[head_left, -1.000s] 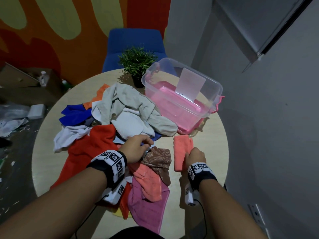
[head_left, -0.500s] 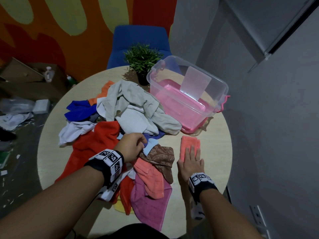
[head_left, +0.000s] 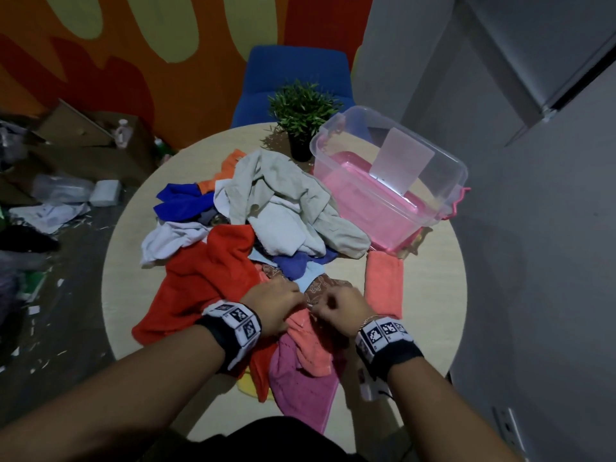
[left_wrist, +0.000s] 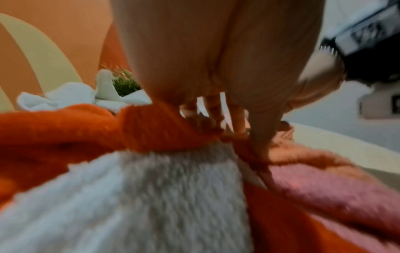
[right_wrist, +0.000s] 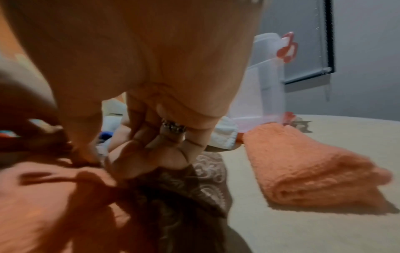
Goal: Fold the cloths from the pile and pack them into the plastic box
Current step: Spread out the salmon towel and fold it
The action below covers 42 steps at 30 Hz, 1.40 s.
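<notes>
On the floor at far left lie boxes (head_left: 86, 135) and scraps of litter. On the round table (head_left: 133, 261), the pile (head_left: 266, 221) spreads from a blue cloth (head_left: 181, 205) and a white cloth (head_left: 166, 243) through a large red cloth (head_left: 203, 278) to a beige cloth (head_left: 283, 195) heaped in the middle. The left hand (head_left: 273, 303) sits at the pile's near edge, fingers curled down; the left wrist view shows them bunched into the salmon cloth (head_left: 313, 345), though blur hides the exact grip. That cloth lies over a pink cloth (head_left: 300, 385) hanging off the near table edge. Just beside the left hand, the right hand (head_left: 340, 310) pinches with curled fingers where the salmon cloth meets a brown patterned cloth (right_wrist: 194, 184); which of the two it holds cannot be told. To the right, a folded salmon cloth (head_left: 383, 283) lies flat on the table, apart from the pile and just in front of the plastic box (head_left: 443, 168). The box stands open on a pink lid, with a potted plant (head_left: 303, 108) to its left and a blue chair (head_left: 293, 71) behind.
</notes>
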### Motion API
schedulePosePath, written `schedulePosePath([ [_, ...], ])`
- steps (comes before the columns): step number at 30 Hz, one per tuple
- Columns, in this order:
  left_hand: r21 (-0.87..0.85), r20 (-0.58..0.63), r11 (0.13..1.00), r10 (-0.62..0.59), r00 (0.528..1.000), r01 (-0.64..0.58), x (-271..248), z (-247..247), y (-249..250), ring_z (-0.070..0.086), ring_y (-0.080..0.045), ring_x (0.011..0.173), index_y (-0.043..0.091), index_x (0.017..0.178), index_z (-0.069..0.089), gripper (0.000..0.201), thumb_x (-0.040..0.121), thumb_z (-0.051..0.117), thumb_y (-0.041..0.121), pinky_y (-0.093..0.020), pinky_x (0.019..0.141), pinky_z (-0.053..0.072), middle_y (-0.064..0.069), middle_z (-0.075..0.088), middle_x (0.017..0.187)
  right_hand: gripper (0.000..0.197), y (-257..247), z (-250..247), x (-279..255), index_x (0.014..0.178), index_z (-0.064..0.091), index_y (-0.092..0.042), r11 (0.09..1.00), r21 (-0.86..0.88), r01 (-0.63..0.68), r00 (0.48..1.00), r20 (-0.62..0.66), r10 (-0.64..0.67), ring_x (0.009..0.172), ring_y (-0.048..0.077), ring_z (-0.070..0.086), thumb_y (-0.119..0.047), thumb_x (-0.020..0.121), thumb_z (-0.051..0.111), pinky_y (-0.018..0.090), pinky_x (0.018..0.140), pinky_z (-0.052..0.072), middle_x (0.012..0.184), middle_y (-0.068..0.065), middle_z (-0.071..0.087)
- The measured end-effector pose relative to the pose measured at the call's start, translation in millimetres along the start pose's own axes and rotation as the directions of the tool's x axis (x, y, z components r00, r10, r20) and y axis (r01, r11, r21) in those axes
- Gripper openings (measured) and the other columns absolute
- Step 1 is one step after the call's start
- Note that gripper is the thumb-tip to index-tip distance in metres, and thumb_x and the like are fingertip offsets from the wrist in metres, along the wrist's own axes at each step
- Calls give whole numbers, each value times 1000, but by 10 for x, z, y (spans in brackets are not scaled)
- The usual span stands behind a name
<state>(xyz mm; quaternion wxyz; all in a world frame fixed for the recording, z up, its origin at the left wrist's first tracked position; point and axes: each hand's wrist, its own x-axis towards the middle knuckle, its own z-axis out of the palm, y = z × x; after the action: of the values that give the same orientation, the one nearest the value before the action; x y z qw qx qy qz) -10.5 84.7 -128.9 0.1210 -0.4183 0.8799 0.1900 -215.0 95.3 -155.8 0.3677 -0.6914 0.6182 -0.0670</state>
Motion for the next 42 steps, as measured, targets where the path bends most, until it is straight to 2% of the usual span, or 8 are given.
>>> schedulePosePath([
  [9,-480,-164,876,-148,975,52,-42,-218,-122,63,-11,77,24,74,72,20,73,82,42,-35,71,52,7,71,79,19,-278,90,-113,92,70,-22,978,62,201,976,-99,-194,80,10,51,-39,83,74,29,74,39,86,-5,59],
  [13,-707,-216,707,-200,956,-13,-158,-501,-209,68,-7,72,19,71,75,16,69,91,19,-25,70,55,6,74,75,9,-516,-148,-184,83,68,-35,943,288,165,978,-173,-118,77,13,66,-27,85,72,39,74,56,79,-7,69],
  [18,-837,-273,534,-215,938,-121,-249,-817,-279,66,-12,66,7,82,74,16,72,87,7,-30,69,56,0,72,71,17,-876,-539,-252,102,77,-20,910,265,318,915,-336,-222,88,0,66,-13,90,68,18,82,51,93,-10,74],
  [28,-883,-439,329,-325,838,-335,-419,-1322,-267,65,-17,79,8,87,68,12,93,66,19,-33,74,56,-13,70,85,19,-1238,-1020,-360,97,75,-25,856,260,447,806,-533,-259,84,3,68,-13,83,78,20,78,54,90,-14,73],
  [32,-834,-545,374,-442,712,-406,-407,-1575,-352,54,-21,74,25,91,60,16,102,52,33,-40,72,45,-9,60,81,28,-1218,-1146,-375,90,68,-25,933,158,323,841,-500,-206,64,-1,64,2,81,67,25,66,56,76,-15,67],
  [35,-811,-565,398,-341,751,-429,-432,-1742,-330,50,-26,71,24,91,60,12,95,57,35,-41,66,40,-15,58,78,46,-1265,-1242,-411,111,55,-25,884,333,328,913,-353,-206,80,2,66,2,78,72,45,80,58,101,-13,66],
  [38,-699,-631,528,-139,763,-482,-441,-1887,-163,57,-17,71,17,92,64,9,95,63,25,-33,68,45,-4,64,79,69,-1454,-1296,-372,132,45,-31,839,271,472,855,-375,-360,117,-3,55,-25,76,85,21,99,45,129,-15,55],
  [42,-581,-707,637,-88,702,-507,-416,-1885,-95,57,-4,83,16,101,60,11,95,65,24,-22,75,45,8,60,92,17,-1682,-1380,-273,109,69,-22,783,223,580,722,-587,-368,94,4,66,-20,92,68,30,84,51,100,-8,71],
])
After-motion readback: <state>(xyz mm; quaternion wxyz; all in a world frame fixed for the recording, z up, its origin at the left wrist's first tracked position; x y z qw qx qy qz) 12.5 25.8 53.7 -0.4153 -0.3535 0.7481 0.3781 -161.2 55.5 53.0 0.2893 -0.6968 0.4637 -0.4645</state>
